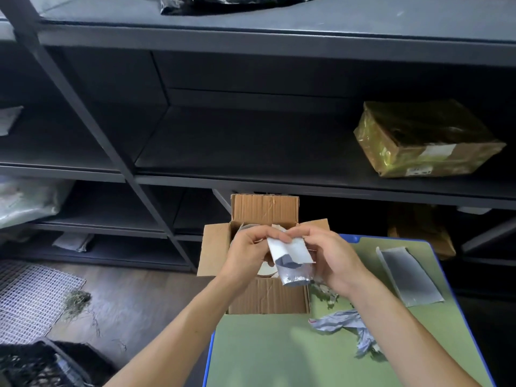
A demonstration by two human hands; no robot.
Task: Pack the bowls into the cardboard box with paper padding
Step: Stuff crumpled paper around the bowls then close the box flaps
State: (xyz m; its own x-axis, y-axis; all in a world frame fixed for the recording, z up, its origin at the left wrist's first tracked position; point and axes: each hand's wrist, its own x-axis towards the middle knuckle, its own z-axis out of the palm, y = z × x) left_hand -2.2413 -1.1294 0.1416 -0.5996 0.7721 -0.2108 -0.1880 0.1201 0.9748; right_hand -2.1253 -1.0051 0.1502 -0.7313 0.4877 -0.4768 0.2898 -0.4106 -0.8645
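Observation:
An open cardboard box (265, 296) stands on the far left corner of the green table (279, 353), its flaps spread outward. Above the box, my left hand (247, 254) and my right hand (332, 261) pinch the top edge of a folded sheet of white and grey paper (291, 259) between them. Under my hands a pale round rim, seemingly a bowl (266, 270), shows inside the box. Most of the box's inside is hidden by my hands and the paper.
A grey paper strip (410, 275) and a crumpled paper scrap (346, 326) lie on the table to the right. Dark shelving (251, 135) rises behind, holding a tape-wrapped parcel (424, 138). A white mesh mat (30, 300) and a black crate (42, 364) are on the floor at left.

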